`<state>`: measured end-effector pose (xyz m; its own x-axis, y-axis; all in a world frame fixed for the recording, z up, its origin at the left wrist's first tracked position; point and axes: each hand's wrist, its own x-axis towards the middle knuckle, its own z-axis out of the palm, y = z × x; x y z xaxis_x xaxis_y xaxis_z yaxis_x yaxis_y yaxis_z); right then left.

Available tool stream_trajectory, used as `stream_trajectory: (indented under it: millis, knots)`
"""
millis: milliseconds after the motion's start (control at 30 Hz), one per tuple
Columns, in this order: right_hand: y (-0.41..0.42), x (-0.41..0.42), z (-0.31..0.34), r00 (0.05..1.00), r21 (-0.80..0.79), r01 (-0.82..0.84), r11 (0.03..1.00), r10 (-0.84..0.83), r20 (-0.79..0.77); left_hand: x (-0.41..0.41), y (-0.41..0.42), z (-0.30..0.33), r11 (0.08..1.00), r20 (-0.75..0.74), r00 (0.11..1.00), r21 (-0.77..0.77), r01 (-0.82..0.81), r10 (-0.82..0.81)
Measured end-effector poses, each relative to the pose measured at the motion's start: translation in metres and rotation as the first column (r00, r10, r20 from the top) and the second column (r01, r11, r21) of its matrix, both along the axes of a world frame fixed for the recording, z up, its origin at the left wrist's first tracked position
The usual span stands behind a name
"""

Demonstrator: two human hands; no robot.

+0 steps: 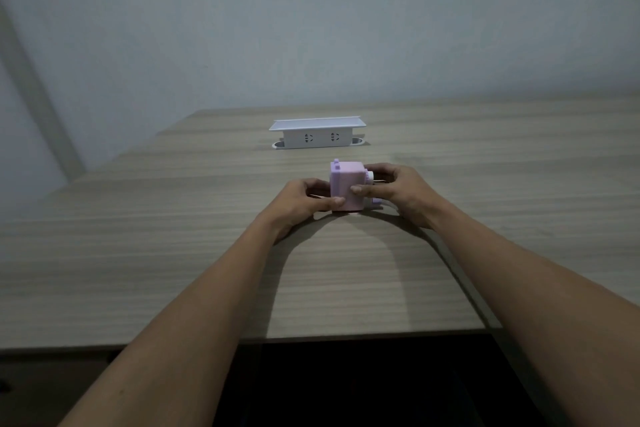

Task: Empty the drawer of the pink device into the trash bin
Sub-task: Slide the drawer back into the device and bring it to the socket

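Head view: the pink device [346, 189], a small boxy block of smooth matte plastic with little square nubs on its top edge, sits on the surface [173, 253] just below the middle of the frame. The left hand [304, 199] grips its left side, thumb laid across the lower front face. The right hand [391, 189] grips the right side, thumb pressed on the front, fingers curled round a pale round knob and a small pink tab that stick out there. Whether the drawer has started to slide cannot be told; its seam is not visible.

No trash bin shows anywhere in the frame, so the drawer would likely have to be carried out of view. The risk is a stiff drawer coming free with a jerk and scattering its contents over the surface, or tipping on the way. The slick plastic could also slip in a pinch grip.

The surface is a pale wood-grain laminate with long streaks. Above the device in the frame stands a white socket block [317, 133], glossy, rectangular, with a flat lid.
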<state>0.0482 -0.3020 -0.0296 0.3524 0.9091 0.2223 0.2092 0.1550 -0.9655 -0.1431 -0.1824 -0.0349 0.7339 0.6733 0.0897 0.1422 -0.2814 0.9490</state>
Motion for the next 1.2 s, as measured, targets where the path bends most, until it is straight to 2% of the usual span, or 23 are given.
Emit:
stream_trajectory:
  millis: [167, 633, 1033, 1200]
  knots:
    - [0.014, 0.007, 0.019, 0.997, -0.029, 0.007, 1.000, -0.005, 0.071, 0.011, 0.014, 0.006, 1.000, 0.015, 1.000, -0.022, 0.013, -0.012]
    - [0.122, 0.090, 0.048, 0.993, 0.008, 0.105, 0.994, -0.105, 0.059, 0.099, 0.114, 0.047, 0.993, 0.022, 0.999, 0.114, -0.035, 0.032]
    - [0.195, 0.152, 0.025, 0.972, 0.014, 0.236, 0.972, -0.236, 0.010, 0.177, 0.179, 0.019, 0.992, 0.006, 0.997, 0.100, -0.078, 0.078]
    - [0.206, 0.159, 0.010, 0.969, 0.022, 0.244, 0.969, -0.243, -0.049, 0.188, 0.196, 0.006, 0.985, -0.014, 0.997, 0.160, -0.070, 0.073]
